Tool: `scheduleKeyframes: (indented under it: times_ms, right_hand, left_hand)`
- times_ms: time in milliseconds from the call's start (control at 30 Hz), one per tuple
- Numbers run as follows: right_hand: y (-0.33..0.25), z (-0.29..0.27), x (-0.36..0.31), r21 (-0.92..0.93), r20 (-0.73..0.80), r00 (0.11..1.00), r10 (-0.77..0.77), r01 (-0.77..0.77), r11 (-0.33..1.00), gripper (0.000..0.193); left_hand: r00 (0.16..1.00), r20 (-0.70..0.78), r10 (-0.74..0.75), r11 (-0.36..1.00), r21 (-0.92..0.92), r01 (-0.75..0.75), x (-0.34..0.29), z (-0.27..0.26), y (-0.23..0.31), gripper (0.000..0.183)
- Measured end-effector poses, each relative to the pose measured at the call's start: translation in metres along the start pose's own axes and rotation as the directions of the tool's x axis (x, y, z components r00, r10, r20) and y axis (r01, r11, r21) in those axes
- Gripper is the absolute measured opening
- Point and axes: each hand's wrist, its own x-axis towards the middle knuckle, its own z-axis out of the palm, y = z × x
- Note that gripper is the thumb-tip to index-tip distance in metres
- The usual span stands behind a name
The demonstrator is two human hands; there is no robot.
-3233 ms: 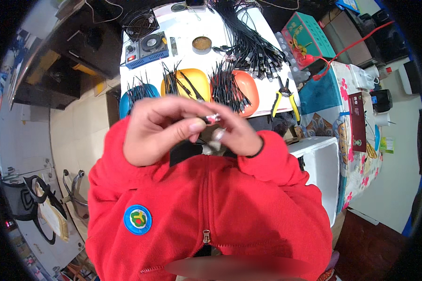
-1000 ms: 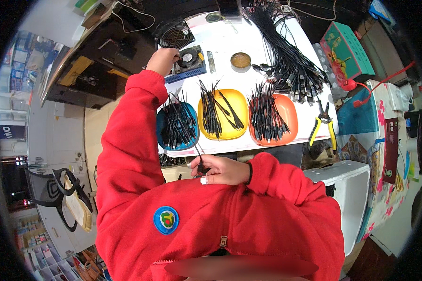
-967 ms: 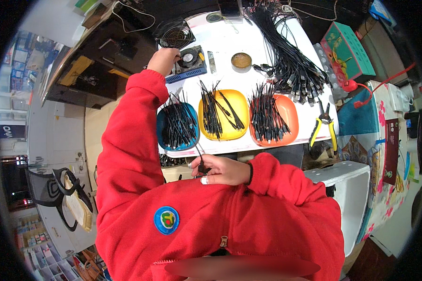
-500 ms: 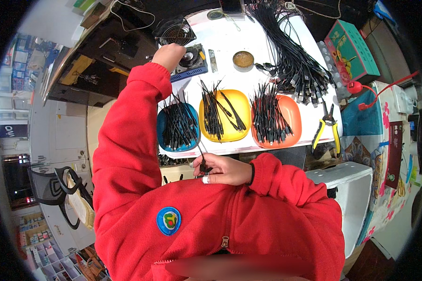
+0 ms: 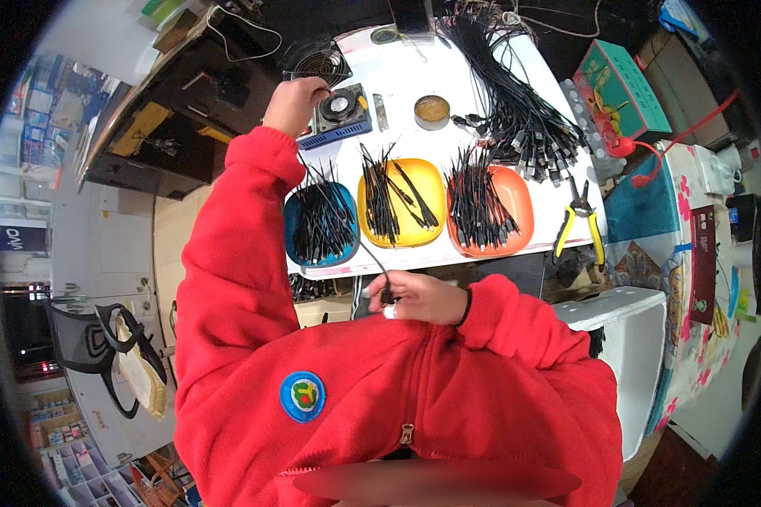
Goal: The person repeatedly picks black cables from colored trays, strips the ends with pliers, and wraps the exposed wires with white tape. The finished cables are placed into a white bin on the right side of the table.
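Observation:
My right hand (image 5: 427, 297) is closed around a thin black cable (image 5: 377, 264) in front of my chest; the cable rises from the fingers toward the trays. At the far left of the table, my left hand (image 5: 294, 106) has its fingers pinched together beside a small fan unit (image 5: 341, 107) with a blue base. What those fingers hold, if anything, is hidden. Between the hands stand a blue tray (image 5: 353, 215), a yellow tray (image 5: 427, 182) and an orange tray (image 5: 522, 190), each with short black cables in it.
A big bundle of black cables (image 5: 524, 110) lies at the back right of the white table. Yellow-handled wire strippers (image 5: 580, 221) rest at its right edge. A small round tin (image 5: 432, 111) sits behind the trays. A white box (image 5: 626, 338) stands by my right arm.
My left hand has shifted a little, its fingers now reaching right over the fan unit. The right hand has moved slightly to the right with the cable. The view has shifted slightly.

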Motion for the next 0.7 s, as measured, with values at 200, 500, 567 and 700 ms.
scheduleKeyframes:
  times_ms: [200, 500, 567, 700]
  right_hand:
    - [-0.003, -0.010, -0.052, -0.180, -0.156, 0.978, 0.142, -0.169, 0.969, 0.034]
    - [-0.077, 0.063, -0.112, -0.926, -0.228, 0.798, -0.557, -0.001, 0.377, 0.070]
    - [-0.079, 0.084, -0.127, -0.844, -0.363, 0.811, -0.459, -0.078, 0.530, 0.056]
    - [-0.085, 0.112, -0.188, -0.545, -0.799, 0.499, -0.335, -0.366, 0.754, 0.029]
  left_hand:
    - [0.942, -0.257, -0.217, 0.772, -0.636, 0.004, -0.056, -0.043, 0.093, 0.011]
    - [0.992, 0.082, -0.101, -0.320, -0.946, 0.046, -0.123, -0.052, 0.286, 0.013]
    - [0.985, 0.170, -0.027, -0.400, -0.905, 0.145, -0.126, -0.042, 0.322, 0.015]
    - [0.966, 0.231, 0.112, -0.278, -0.926, 0.254, -0.131, -0.034, 0.357, 0.044]
